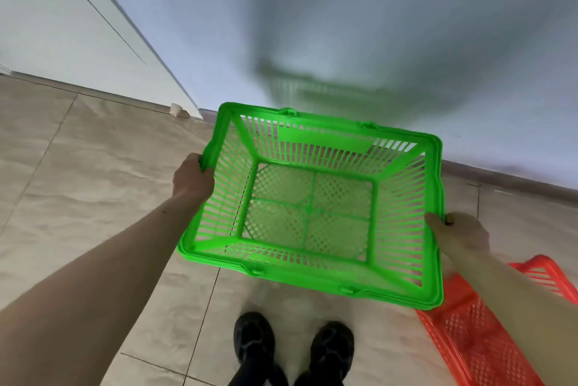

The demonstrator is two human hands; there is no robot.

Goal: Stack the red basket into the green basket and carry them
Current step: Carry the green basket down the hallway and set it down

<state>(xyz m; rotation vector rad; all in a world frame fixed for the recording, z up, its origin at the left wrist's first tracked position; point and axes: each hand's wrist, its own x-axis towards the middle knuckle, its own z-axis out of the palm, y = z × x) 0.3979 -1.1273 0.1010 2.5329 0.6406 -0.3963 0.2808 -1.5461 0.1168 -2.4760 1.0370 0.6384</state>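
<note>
An empty green plastic basket [434, 166] with slatted walls is held above the floor, open side up. My left hand [192, 179] grips its left rim and my right hand [458, 235] grips its right rim. The red basket [469, 332] lies on the floor at the lower right. It is partly hidden by the green basket and by my right forearm.
A white wall [344, 26] rises just beyond the basket, with a dark skirting along its foot. A white door [62, 20] stands at the left, with a small doorstop [176, 110] on the floor. My two black shoes [294, 345] stand on beige tiles.
</note>
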